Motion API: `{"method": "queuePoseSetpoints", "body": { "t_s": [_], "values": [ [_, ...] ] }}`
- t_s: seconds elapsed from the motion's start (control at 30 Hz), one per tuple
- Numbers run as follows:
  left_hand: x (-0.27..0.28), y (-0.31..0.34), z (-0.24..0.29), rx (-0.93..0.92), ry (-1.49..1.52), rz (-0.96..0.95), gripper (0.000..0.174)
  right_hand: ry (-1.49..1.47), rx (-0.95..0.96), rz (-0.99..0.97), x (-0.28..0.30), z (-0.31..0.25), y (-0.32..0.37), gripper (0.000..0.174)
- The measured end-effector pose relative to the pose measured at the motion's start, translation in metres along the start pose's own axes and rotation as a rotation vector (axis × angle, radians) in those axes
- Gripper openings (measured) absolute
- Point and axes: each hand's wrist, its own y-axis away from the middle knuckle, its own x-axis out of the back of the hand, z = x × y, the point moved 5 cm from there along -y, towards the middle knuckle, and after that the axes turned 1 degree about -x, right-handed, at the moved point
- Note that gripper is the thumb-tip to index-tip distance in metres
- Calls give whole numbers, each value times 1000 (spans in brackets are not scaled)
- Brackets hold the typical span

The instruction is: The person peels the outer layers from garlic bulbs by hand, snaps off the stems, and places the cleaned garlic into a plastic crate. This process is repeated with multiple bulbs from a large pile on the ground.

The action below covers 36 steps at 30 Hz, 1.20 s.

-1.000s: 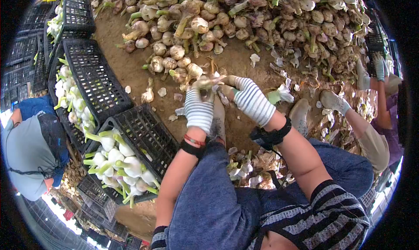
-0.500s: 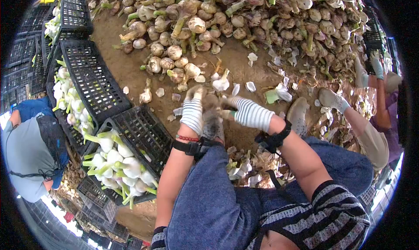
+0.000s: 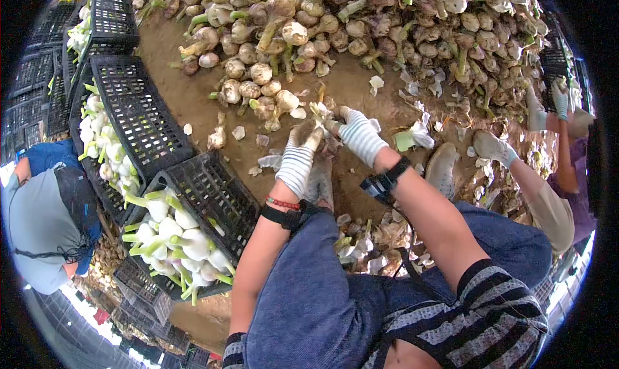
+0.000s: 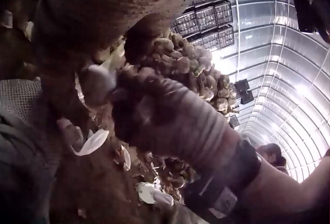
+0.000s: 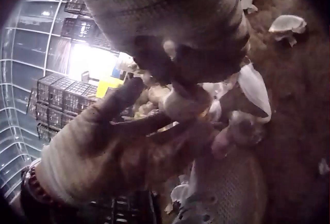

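Note:
Both hands, in striped gloves with dirty fingers, meet over the ground in front of the knees. My left hand (image 3: 298, 159) holds a garlic bulb (image 5: 183, 103) between thumb and fingers, palm side up in the right wrist view. Against the same bulb, my right hand (image 3: 364, 135) pinches with curled fingers from the other side. The pale round of the bulb shows between the hands in the left wrist view, partly covered by fingers. Loose white skin (image 5: 254, 90) hangs beside the hands. A shoe (image 3: 319, 182) stands just under them.
A large heap of unpeeled garlic (image 3: 438, 40) spreads ahead, several bulbs lying nearer. On the left, a black crate (image 3: 216, 195) leans beside cleaned white garlic (image 3: 171, 230). Papery skins (image 3: 416, 137) litter the ground. Other people sit at left (image 3: 48, 221) and right (image 3: 567, 150).
Half a second ago the hands were lower and blurred, slightly apart, with a pale piece of garlic or skin beyond them. Now they are together again, the right hand higher and closer to the left.

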Motion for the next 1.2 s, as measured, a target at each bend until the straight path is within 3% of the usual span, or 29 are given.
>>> {"method": "queuePoseSetpoints", "body": {
  "t_s": [0.03,0.07,0.17,0.23,0.3,0.33,0.37,0.47,0.63,0.7,0.73,0.83,0.9,0.97,1.03,1.1,1.13,1.2],
  "values": [
    [-4,6,2,157,179,-11,34,-187,65,-69,0,-13,13,31],
    [-9,16,20,191,168,-29,37,-82,105,-88,5,-31,27,27],
    [-5,15,23,85,219,-85,38,-175,37,-68,15,-52,47,31],
    [-3,12,21,47,220,-86,40,-263,112,-25,14,-62,58,34],
    [-4,10,32,-234,17,-93,36,110,445,229,19,-80,67,37],
    [-6,10,33,-284,-18,-58,36,327,497,256,17,-82,64,35],
    [-7,11,34,-287,-16,-60,36,329,499,259,17,-81,61,35],
    [-8,20,44,-235,-107,-37,36,376,447,204,13,-78,54,26],
    [-7,27,41,-16,179,-96,37,267,543,166,19,-67,45,24],
    [-9,31,46,53,232,-118,37,-516,-40,-184,15,-48,37,34],
    [-10,35,51,68,274,-124,37,-738,-94,-236,9,-40,30,38],
    [-12,26,49,26,305,-155,37,-747,-125,-158,11,-48,43,42],
    [-12,27,85,-718,-778,103,34,-675,-77,-115,8,-50,50,39],
    [-14,35,91,-614,-658,139,33,-425,110,18,6,-51,53,35],
    [-16,39,95,-651,-672,45,32,-266,32,85,11,-64,65,32],
    [-9,34,81,-585,-552,40,28,-551,83,-38,6,-62,62,29],
    [-6,35,76,-549,-447,59,27,-786,-42,-209,1,-56,60,28],
    [0,35,67,-447,-348,87,28,-885,-52,-281,-7,-51,54,31]
  ]
}}
